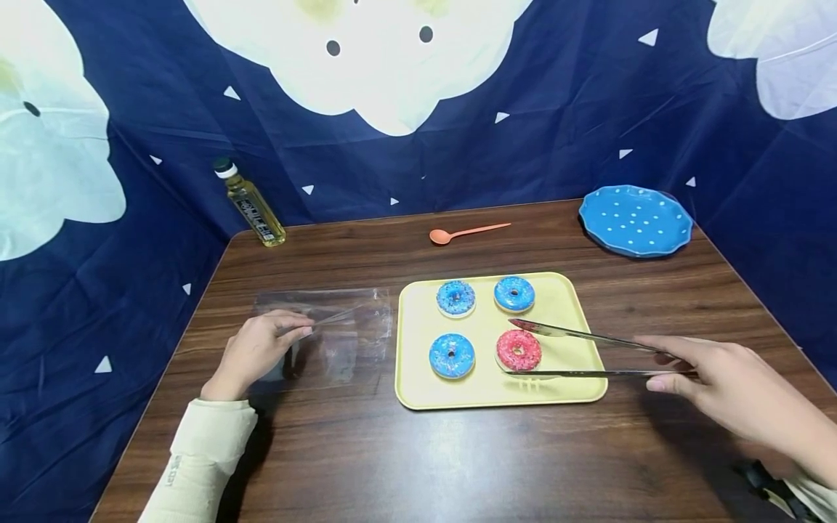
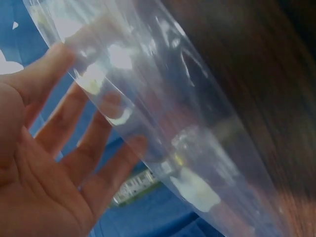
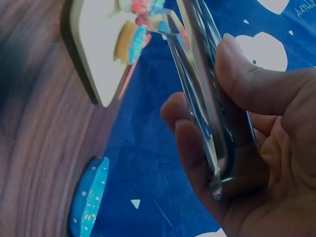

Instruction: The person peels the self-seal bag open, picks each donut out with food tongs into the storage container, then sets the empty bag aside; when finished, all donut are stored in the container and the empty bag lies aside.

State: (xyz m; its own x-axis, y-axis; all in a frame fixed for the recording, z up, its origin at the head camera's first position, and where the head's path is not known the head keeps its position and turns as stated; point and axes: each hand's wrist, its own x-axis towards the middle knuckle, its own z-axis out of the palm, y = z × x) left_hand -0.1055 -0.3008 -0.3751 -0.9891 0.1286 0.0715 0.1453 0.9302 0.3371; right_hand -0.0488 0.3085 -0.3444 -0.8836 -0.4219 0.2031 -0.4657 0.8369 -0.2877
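Note:
My left hand (image 1: 255, 354) pinches the upper layer of a clear plastic bag (image 1: 346, 345) between thumb and fingers, lifting its edge a little. In the left wrist view the thumb and some fingertips show through the bag's film (image 2: 197, 123). With my right hand (image 1: 732, 385) I hold metal tongs (image 1: 575, 373), their arms spread apart. The tong tips are at a pink donut (image 1: 506, 354), one above it and one along its lower edge. The donut lies at the front right of a pale yellow tray (image 1: 418, 388), beside blue donuts (image 1: 451, 369).
An orange spoon (image 1: 440, 237) lies behind the tray. At the back right corner is a blue polka-dot plate (image 1: 634, 225). A bottle of yellow oil (image 1: 255, 211) stands at the back left. Blue patterned cloth (image 1: 392, 167) hangs around the wooden table (image 1: 425, 465).

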